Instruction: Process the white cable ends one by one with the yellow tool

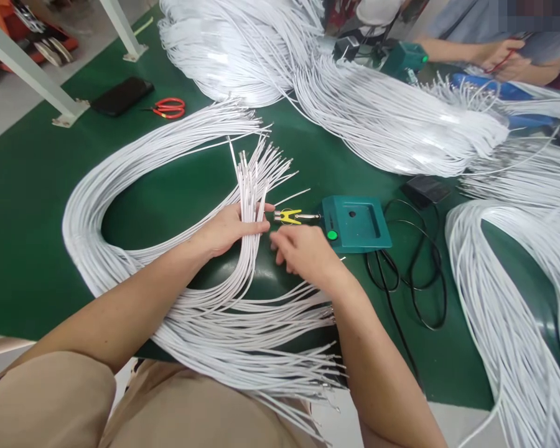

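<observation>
My left hand (231,229) is closed around a bunch of white wires (248,249), whose metal-tipped ends fan out above it. Close to its right, my right hand (298,249) has its fingers curled together; whether anything is between them is too small to tell. Just beyond my hands, a yellow clip (288,216) on a metal stem points left from a teal device (357,225) with a green button. More white wires (86,211) curve in a large loop on the left and run below my hands.
Red-handled scissors (169,107) and a black case (122,96) lie at the upper left of the green table (18,186). Large white wire bundles (382,118) cover the back and right. Black cables (417,289) coil beside the device. Another person's hands (504,59) hold a red tool.
</observation>
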